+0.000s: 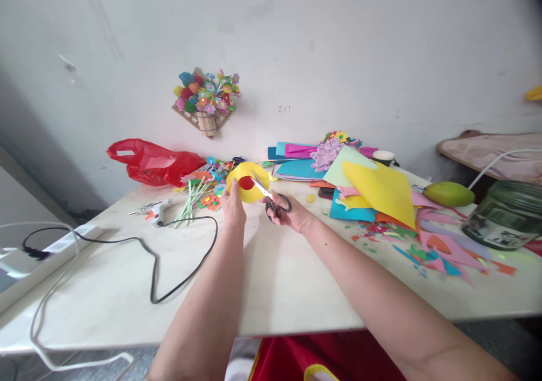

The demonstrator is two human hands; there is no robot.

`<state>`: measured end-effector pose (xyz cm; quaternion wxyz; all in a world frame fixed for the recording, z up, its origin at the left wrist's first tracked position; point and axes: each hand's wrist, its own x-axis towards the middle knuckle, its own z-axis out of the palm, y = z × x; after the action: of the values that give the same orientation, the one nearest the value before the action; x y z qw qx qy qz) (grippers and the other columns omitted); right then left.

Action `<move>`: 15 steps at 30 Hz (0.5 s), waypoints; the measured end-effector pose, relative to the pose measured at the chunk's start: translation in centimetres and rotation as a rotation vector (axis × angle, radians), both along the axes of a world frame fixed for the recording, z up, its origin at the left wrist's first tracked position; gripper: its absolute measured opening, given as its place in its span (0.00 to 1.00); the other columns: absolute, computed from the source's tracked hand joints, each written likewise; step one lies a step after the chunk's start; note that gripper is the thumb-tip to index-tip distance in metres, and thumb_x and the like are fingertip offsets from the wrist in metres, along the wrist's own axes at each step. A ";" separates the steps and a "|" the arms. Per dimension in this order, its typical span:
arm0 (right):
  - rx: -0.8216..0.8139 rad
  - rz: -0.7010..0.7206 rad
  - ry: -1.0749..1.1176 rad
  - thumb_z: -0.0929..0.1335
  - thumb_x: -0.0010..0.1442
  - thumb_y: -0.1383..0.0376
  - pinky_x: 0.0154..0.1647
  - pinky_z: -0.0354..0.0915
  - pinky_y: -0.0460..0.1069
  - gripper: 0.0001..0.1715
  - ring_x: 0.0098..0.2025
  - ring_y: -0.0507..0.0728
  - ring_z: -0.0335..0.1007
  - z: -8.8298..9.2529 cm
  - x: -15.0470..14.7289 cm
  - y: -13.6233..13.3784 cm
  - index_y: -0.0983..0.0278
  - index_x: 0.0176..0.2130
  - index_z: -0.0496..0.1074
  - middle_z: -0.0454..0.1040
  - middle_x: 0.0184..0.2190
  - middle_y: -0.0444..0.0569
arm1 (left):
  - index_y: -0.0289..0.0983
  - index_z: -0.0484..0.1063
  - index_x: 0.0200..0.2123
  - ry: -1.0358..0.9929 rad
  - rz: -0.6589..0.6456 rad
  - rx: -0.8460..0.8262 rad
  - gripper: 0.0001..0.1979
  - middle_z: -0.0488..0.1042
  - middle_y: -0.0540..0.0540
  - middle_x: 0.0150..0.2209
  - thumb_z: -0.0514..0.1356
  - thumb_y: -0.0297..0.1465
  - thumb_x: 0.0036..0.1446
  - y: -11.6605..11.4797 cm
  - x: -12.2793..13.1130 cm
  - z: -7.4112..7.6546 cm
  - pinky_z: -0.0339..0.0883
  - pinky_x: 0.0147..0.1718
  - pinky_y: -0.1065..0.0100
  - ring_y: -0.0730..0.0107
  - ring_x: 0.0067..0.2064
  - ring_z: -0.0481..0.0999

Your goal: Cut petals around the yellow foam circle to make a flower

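My left hand [234, 206] is closed on the lower edge of a round yellow foam piece [250, 179] and holds it up above the table. A small red disc [245, 182] lies against the yellow piece. My right hand [290, 211] grips black-handled scissors [271, 198], with fingers through the loops. The blades point up and left, and their tips reach the red disc. Both forearms stretch out from the bottom of the view over the white table [271, 279].
A glue gun [156, 209] with a black cord [169, 257] lies at left, near a power strip [63, 244]. A red plastic bag [154, 162], foam flowers [207, 186], coloured foam sheets [372, 186] and scraps [440, 251] fill the back and right. A glass jar [506, 216] stands far right.
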<state>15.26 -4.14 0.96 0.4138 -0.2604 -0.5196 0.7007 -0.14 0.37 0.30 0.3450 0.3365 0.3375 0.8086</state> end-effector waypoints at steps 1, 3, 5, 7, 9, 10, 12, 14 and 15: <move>-0.006 0.009 0.005 0.68 0.51 0.46 0.14 0.49 0.42 0.28 0.15 0.46 0.59 0.0 0.2 0.1 0.67 0.38 0.71 0.67 0.19 0.41 | 0.34 0.73 0.34 0.001 -0.002 0.002 0.19 0.75 0.44 0.34 0.62 0.44 0.46 0.0 0.0 0.0 0.65 0.38 0.66 0.67 0.37 0.74; -0.015 0.034 0.014 0.68 0.51 0.46 0.15 0.50 0.42 0.28 0.15 0.46 0.59 0.1 0.5 0.2 0.68 0.38 0.71 0.66 0.19 0.42 | 0.34 0.73 0.34 -0.005 -0.010 0.003 0.19 0.75 0.44 0.35 0.63 0.44 0.45 -0.1 0.0 0.0 0.66 0.38 0.66 0.66 0.37 0.74; -0.020 0.064 0.020 0.68 0.51 0.46 0.15 0.51 0.42 0.28 0.16 0.46 0.58 0.2 0.9 0.3 0.68 0.38 0.71 0.66 0.18 0.42 | 0.34 0.73 0.35 -0.014 -0.021 0.005 0.20 0.75 0.43 0.35 0.63 0.44 0.45 -0.1 -0.1 0.1 0.66 0.39 0.66 0.66 0.38 0.74; -0.024 0.078 0.014 0.68 0.51 0.47 0.14 0.50 0.42 0.28 0.16 0.46 0.58 0.2 1.2 0.4 0.68 0.38 0.72 0.66 0.18 0.42 | 0.34 0.73 0.35 -0.012 -0.035 0.016 0.20 0.76 0.44 0.35 0.63 0.44 0.45 -0.2 -0.1 0.1 0.66 0.39 0.66 0.66 0.38 0.75; -0.024 0.067 -0.001 0.68 0.51 0.47 0.14 0.49 0.42 0.28 0.16 0.47 0.59 0.2 1.3 0.5 0.68 0.38 0.71 0.66 0.19 0.42 | 0.34 0.73 0.34 -0.006 -0.047 0.023 0.19 0.76 0.44 0.34 0.64 0.43 0.45 -0.2 0.0 0.1 0.66 0.38 0.67 0.67 0.37 0.74; -0.022 0.058 -0.008 0.68 0.51 0.47 0.13 0.49 0.42 0.28 0.16 0.47 0.59 0.2 1.4 0.6 0.68 0.38 0.71 0.66 0.19 0.42 | 0.34 0.73 0.34 -0.004 -0.050 0.024 0.19 0.75 0.44 0.34 0.64 0.43 0.45 -0.3 0.0 0.1 0.66 0.38 0.67 0.68 0.36 0.74; -0.016 0.050 -0.018 0.68 0.51 0.47 0.13 0.49 0.42 0.28 0.16 0.47 0.59 0.0 1.3 0.7 0.68 0.39 0.71 0.67 0.19 0.42 | 0.34 0.73 0.34 0.000 -0.052 0.022 0.19 0.75 0.45 0.33 0.64 0.44 0.44 -0.3 0.1 0.2 0.66 0.37 0.68 0.69 0.35 0.74; -0.010 0.055 -0.016 0.68 0.52 0.47 0.14 0.50 0.42 0.27 0.16 0.47 0.59 -0.1 1.3 0.9 0.68 0.38 0.71 0.67 0.19 0.43 | 0.34 0.72 0.33 0.009 -0.045 0.012 0.20 0.75 0.45 0.32 0.64 0.44 0.44 -0.4 0.1 0.2 0.66 0.36 0.68 0.69 0.33 0.74; -0.008 0.062 -0.012 0.68 0.52 0.48 0.14 0.50 0.42 0.27 0.17 0.47 0.59 -0.1 1.3 1.0 0.68 0.38 0.71 0.67 0.19 0.43 | 0.33 0.72 0.33 0.013 -0.037 0.004 0.20 0.74 0.46 0.31 0.63 0.44 0.44 -0.4 0.1 0.2 0.66 0.35 0.68 0.69 0.33 0.73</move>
<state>16.60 -3.13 0.81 0.3876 -0.2498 -0.5269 0.7140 -0.04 -0.04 0.49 0.3571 0.3488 0.3318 0.8004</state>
